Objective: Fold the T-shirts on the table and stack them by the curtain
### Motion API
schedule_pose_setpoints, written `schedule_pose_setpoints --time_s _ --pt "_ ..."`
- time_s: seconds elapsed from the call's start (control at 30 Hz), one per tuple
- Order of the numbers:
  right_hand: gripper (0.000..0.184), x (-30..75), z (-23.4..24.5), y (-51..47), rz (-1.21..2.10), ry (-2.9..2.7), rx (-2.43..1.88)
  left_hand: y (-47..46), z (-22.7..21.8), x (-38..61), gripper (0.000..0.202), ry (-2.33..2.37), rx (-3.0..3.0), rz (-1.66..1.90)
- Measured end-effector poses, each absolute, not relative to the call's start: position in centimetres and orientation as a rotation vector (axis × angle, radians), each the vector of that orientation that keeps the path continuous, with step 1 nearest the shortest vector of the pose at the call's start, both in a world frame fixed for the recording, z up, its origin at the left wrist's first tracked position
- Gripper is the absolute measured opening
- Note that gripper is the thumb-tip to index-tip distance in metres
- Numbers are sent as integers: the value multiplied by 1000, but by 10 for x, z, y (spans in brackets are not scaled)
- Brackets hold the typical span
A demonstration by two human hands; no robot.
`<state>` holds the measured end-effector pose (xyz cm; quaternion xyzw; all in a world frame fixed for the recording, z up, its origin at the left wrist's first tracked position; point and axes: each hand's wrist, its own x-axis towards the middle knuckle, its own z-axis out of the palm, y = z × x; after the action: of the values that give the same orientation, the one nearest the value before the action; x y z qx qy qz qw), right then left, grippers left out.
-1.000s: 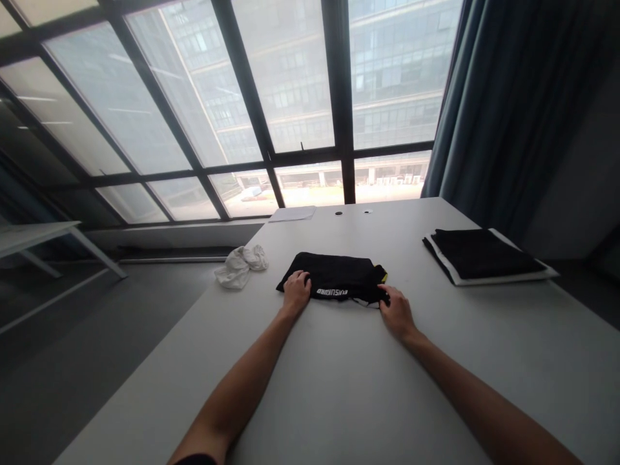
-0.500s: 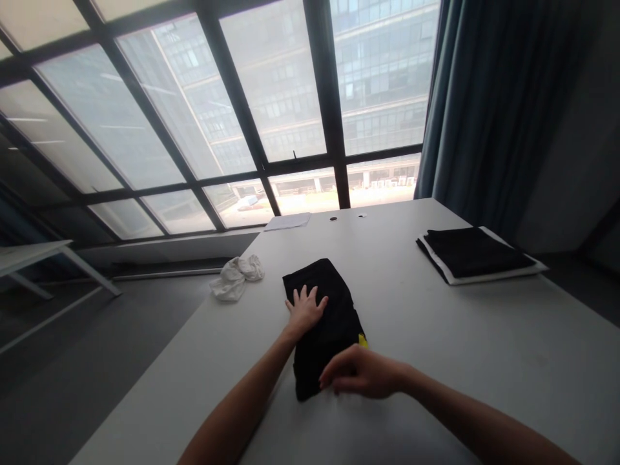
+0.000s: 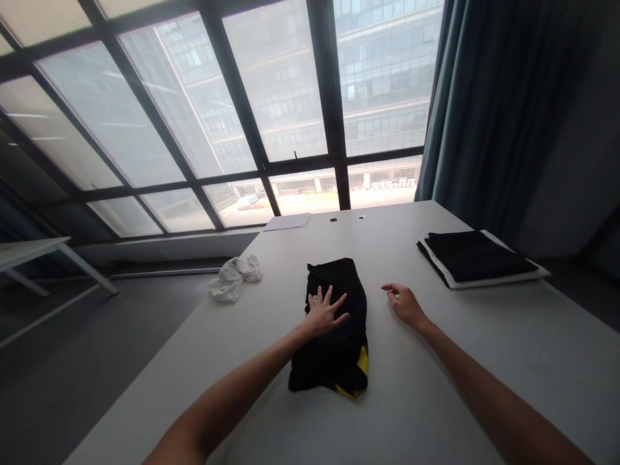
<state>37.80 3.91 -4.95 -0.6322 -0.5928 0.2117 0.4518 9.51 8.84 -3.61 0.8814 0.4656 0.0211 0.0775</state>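
A folded black garment (image 3: 339, 345) lies lengthwise on the white table (image 3: 416, 413) in front of me, with yellow fabric (image 3: 362, 363) showing at its near right corner. My left hand (image 3: 325, 315) rests flat on its upper half, fingers spread and pointing away from me. A small pale mark is partly visible by the fingertips. To the right of the garment, apart from it, my right hand (image 3: 404, 305) is just over the tabletop. Its fingers are loosely bent, the thumb stands off from them, and it holds nothing.
A crumpled white cloth (image 3: 235, 279) lies at the table's left edge. On the right sits a stack of folded black cloth (image 3: 477, 255) with a white layer beneath. Papers (image 3: 287, 222) lie at the far edge, near two round holes. Windows and a blue curtain (image 3: 465, 110) stand behind.
The garment has turned slightly and its far end shifted right, with more yellow now showing. My left hand moved right with it. My right hand left its near end and moved away to the right.
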Motion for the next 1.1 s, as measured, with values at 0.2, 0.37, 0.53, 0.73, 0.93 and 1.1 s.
schedule_pose_setpoints --time_s 0.2,0.37,0.53,0.73,0.93,1.1 --pt "35 374 -55 54 384 -1571 -1636 70 -1 91 56 1282 2703 300" --pt "38 362 -40 105 372 -1652 -1577 -13 1 85 47 1156 2730 568" --pt "35 345 -23 156 422 -1648 -1558 -49 -24 89 43 1225 2687 531" --pt "13 333 -5 171 567 -1607 -1637 -38 -34 73 26 1035 2674 678" --pt "8 371 8 128 802 -1561 -1839 -12 -7 30 29 522 2655 496" --pt "24 443 -13 24 757 -1510 -1949 -2 8 9 29 427 2658 420"
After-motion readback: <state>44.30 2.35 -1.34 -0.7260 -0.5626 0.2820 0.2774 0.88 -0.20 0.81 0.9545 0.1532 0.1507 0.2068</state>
